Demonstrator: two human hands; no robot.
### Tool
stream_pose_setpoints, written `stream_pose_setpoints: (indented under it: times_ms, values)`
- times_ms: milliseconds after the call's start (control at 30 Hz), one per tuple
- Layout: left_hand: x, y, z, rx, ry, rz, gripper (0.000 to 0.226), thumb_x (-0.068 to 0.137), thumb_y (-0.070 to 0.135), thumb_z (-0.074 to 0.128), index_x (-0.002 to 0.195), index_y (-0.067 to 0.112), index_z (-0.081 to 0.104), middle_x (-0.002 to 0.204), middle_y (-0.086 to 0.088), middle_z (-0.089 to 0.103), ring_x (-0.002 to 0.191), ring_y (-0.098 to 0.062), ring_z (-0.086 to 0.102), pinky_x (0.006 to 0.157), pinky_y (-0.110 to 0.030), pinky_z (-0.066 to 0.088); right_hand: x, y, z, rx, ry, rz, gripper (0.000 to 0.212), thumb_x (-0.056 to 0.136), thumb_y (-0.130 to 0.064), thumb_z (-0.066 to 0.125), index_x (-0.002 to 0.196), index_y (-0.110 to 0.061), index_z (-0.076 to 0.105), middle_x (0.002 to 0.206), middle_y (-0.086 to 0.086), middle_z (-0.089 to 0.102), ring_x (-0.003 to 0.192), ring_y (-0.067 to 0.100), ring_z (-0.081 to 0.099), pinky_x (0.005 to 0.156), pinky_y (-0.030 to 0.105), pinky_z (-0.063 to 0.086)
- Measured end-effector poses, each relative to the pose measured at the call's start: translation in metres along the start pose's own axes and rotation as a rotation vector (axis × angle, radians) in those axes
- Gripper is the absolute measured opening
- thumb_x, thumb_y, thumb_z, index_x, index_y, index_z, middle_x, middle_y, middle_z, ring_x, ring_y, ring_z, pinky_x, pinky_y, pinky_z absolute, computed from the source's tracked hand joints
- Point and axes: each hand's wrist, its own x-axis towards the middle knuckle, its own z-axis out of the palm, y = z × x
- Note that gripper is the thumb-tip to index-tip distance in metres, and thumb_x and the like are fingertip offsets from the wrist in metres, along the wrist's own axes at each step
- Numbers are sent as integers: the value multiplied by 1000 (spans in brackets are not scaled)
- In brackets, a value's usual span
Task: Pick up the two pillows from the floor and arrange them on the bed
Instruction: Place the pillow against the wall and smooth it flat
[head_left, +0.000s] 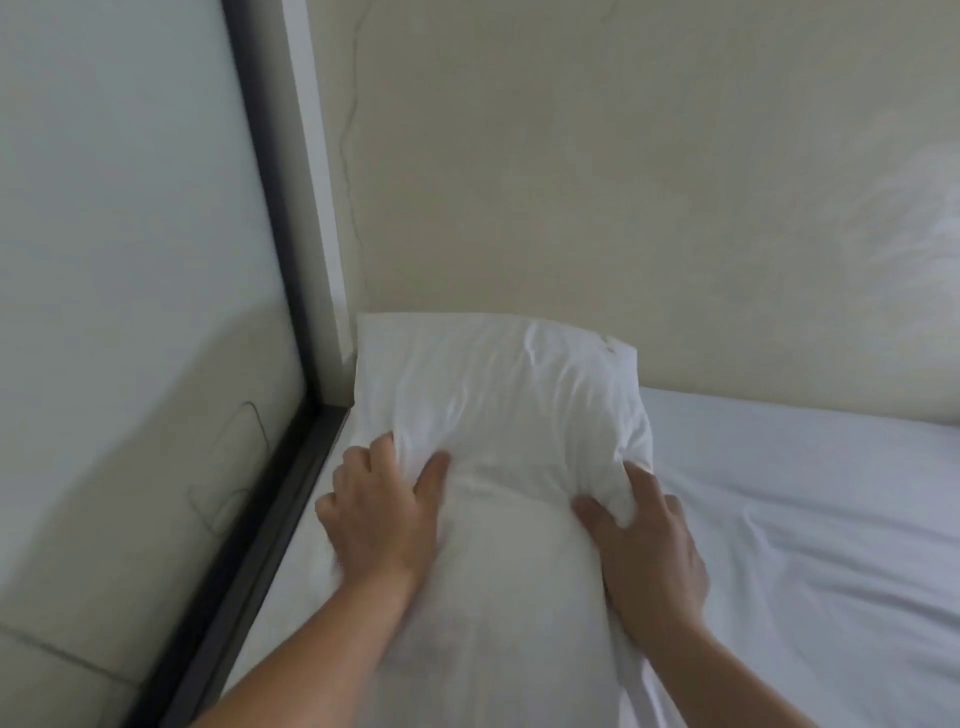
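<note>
White bed (810, 519), corner by wall (571, 182): left hand (376, 512) and right hand (644, 540) both clutch pillow (498, 395), placing step. Next likely release, fetch second pillow.

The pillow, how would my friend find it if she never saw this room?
Look to the corner where the cream wall meets the dark window frame. The bed runs up to that corner, and the pillow sits there. It is the puffy, wrinkled white lump that both hands, left and right, squeeze; the sheet around it lies flat.
</note>
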Motion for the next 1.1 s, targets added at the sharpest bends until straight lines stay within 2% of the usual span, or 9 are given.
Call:
stream_pose_setpoints:
  times_ms: [100, 233, 467, 567, 667, 767, 900, 1000, 1100]
  values:
    - [0, -33, 34, 232, -336, -163, 101, 65, 90, 26, 146, 32, 10, 149, -15, 28, 134, -37, 27, 104, -63, 18, 26, 18, 18, -127, -209, 58, 78, 76, -76, 43, 143, -48, 14, 138, 9, 37, 123, 36, 39, 95, 50, 36]
    - [-40, -84, 74, 228, -536, -275, 114, 44, 102, 4, 142, 47, -17, 160, -11, -3, 143, -38, 4, 111, -65, 3, 4, 56, 68, -177, -357, 144, 89, 63, -92, 27, 140, -54, 3, 159, 3, 6, 141, 34, 16, 109, 60, 21]
    - [-25, -81, 70, 373, -510, -186, 104, 61, 94, 6, 148, 37, -4, 159, -17, -11, 144, -40, -6, 111, -66, -3, 1, 55, 81, -264, -337, 147, 86, 70, -87, 29, 143, -49, 2, 160, 7, 2, 142, 35, 11, 110, 62, 17]
    - [-10, -40, 56, 222, -255, 94, 77, 82, 75, 11, 149, 35, 5, 161, -9, -6, 145, -34, -5, 113, -63, -3, 2, 39, 65, -387, -178, -226, 73, 82, -73, 24, 145, -45, -1, 161, 2, -4, 146, 28, 0, 113, 56, 6]
    - [-47, -18, 77, 225, -472, 437, 66, 87, 65, 3, 149, 40, 7, 161, 5, -8, 146, -21, -12, 115, -54, -8, -12, 33, 86, -339, -355, -397, 60, 91, -58, 15, 148, -43, 2, 161, -9, -6, 146, 17, -8, 117, 52, -3]
    - [-89, -55, 86, 383, -621, 421, 67, 87, 66, 1, 149, 39, -3, 159, 8, -19, 145, -17, -18, 116, -49, -9, -39, 67, 90, -369, -367, -166, 58, 94, -53, 15, 149, -38, 3, 161, -9, -6, 146, 16, -8, 117, 47, -5]
    - [-102, -76, 45, 429, -734, 181, 76, 82, 69, -1, 149, 35, -6, 160, 3, -14, 146, -19, -10, 117, -51, -5, -80, 112, 25, -377, -395, 358, 59, 95, -48, 17, 150, -30, 5, 162, 0, 4, 145, 28, 7, 115, 55, 10]
    - [-136, -68, 11, 381, -604, 145, 76, 82, 68, -6, 149, 31, -8, 161, -3, -11, 146, -26, -6, 115, -60, -3, -119, 93, 6, -342, -148, -110, 59, 96, -49, 21, 150, -32, 3, 161, -1, 5, 146, 22, 6, 117, 50, 9]
    - [-185, -70, -7, 369, -642, 257, 71, 82, 73, -6, 143, 41, -21, 157, 3, -25, 145, -23, -17, 110, -64, -6, -156, 73, 22, -293, -331, -494, 58, 96, -56, 18, 149, -37, 5, 161, -8, 3, 146, 13, -3, 118, 45, 3]
